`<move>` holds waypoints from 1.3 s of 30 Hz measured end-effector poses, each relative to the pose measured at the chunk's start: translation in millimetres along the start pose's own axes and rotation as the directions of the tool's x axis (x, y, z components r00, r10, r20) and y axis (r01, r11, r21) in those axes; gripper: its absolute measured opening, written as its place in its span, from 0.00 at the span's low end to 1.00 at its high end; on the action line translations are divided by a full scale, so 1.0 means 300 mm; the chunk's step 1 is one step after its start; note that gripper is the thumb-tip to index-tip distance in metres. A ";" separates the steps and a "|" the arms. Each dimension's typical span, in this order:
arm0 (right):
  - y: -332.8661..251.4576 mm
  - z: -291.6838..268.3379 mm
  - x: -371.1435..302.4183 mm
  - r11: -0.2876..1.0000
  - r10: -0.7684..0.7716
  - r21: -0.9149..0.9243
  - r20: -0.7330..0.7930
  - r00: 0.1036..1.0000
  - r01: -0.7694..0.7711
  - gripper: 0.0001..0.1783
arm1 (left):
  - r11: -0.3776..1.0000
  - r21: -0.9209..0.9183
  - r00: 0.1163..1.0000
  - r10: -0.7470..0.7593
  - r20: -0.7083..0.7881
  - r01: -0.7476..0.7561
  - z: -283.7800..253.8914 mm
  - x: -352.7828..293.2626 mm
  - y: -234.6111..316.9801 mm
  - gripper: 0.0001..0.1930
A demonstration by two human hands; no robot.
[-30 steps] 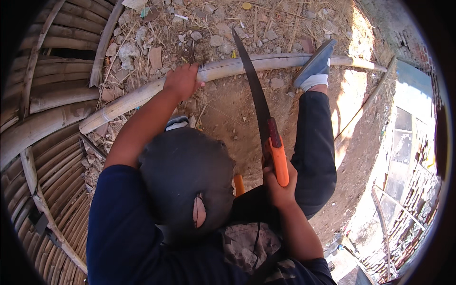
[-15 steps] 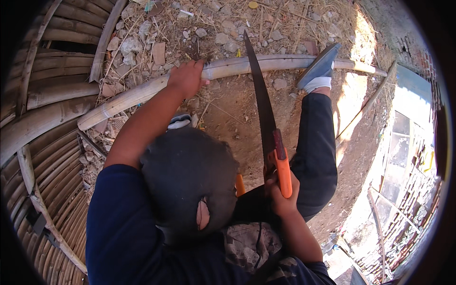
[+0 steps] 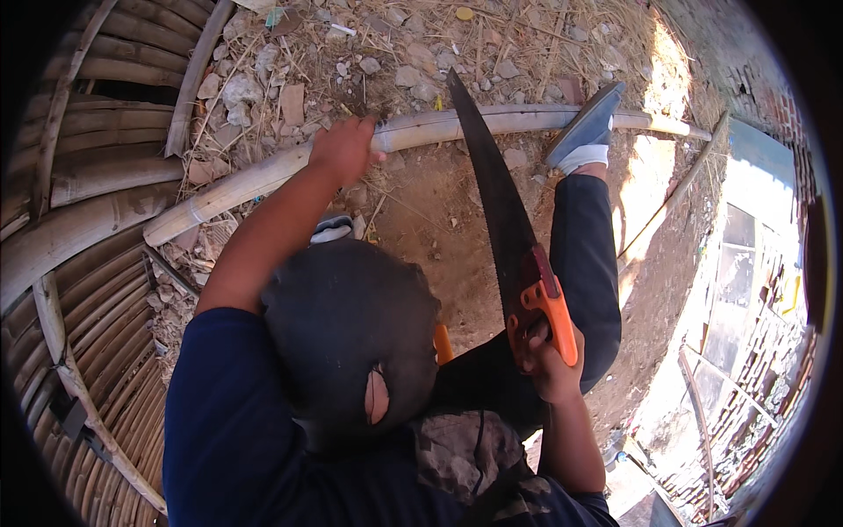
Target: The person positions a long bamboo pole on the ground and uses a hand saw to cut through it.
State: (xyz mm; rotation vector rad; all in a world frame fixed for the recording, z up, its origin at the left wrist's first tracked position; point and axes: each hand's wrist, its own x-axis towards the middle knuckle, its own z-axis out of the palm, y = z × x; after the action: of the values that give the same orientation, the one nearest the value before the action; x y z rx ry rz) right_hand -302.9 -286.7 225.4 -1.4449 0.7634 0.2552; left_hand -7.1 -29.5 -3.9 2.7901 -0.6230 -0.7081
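Note:
A long pale bamboo pole [image 3: 421,130] lies across the ground in front of me. My left hand [image 3: 344,151] is wrapped round it from above, left of the pole's middle. In my right hand [image 3: 553,362] is a hand saw [image 3: 492,189] with an orange and dark red handle, gripped with closed fingers. Its dark toothed blade points up and left, and the tip reaches the picture's far side of the pole. The blade passes over the pole between my left hand and a shoe [image 3: 587,127]. Whether blade and pole touch, I cannot tell.
The shoe rests against the pole on the right, below a dark trouser leg [image 3: 584,255]. Stones and straw [image 3: 413,75] litter the far ground. A bamboo slat structure [image 3: 105,351] stands at left, and a thin pole [image 3: 672,193] leans at right. A dark head covering [image 3: 351,342] blocks the lower middle.
My right hand and the saw handle have swung to the right, so the blade slants more and shows more of its flat side. My left hand stays on the pole.

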 end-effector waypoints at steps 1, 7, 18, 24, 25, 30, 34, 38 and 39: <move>0.004 -0.009 -0.002 1.000 -0.024 0.009 0.015 1.000 0.024 0.04 | 1.000 0.009 1.000 0.006 -0.010 -0.006 0.007 0.004 -0.002 0.36; -0.045 -0.006 0.039 0.999 -0.042 0.017 0.004 0.999 0.042 0.06 | 1.000 -0.030 1.000 -0.006 0.011 0.006 -0.013 -0.004 0.016 0.37; -0.010 -0.016 -0.052 0.999 -0.043 0.015 0.017 0.999 0.043 0.07 | 1.000 -0.014 1.000 0.002 0.000 -0.002 -0.002 -0.005 0.005 0.37; -0.025 -0.043 -0.054 0.998 -0.068 -0.013 -0.004 0.998 0.068 0.09 | 1.000 -0.015 1.000 -0.011 0.023 0.011 -0.018 -0.007 0.013 0.37; -0.027 -0.041 -0.055 0.997 -0.069 -0.026 -0.009 0.998 0.069 0.09 | 1.000 -0.020 1.000 0.002 -0.004 -0.003 -0.007 -0.005 0.007 0.36; -0.014 -0.027 -0.053 0.996 -0.064 -0.059 -0.016 0.998 0.063 0.10 | 1.000 -0.007 1.000 0.001 0.008 -0.001 -0.009 -0.004 0.006 0.37; 0.013 -0.015 -0.031 0.991 -0.064 -0.119 -0.038 0.997 0.059 0.11 | 1.000 -0.011 1.000 0.004 -0.008 -0.004 -0.002 -0.005 0.001 0.37; 0.026 0.016 -0.004 0.985 -0.080 -0.157 -0.094 0.992 0.064 0.13 | 1.000 -0.014 1.000 0.017 0.001 -0.017 -0.001 0.002 0.000 0.37; 0.023 0.027 0.002 0.985 -0.074 -0.164 -0.093 0.993 0.059 0.13 | 0.999 -0.017 1.000 0.027 -0.002 -0.027 0.000 0.003 -0.004 0.37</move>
State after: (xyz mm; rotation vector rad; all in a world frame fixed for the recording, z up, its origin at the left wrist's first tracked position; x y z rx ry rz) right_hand -303.9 -278.3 219.2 -1.6428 0.7867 0.1989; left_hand -6.2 -28.8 -4.6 2.7612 -0.6494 -0.7026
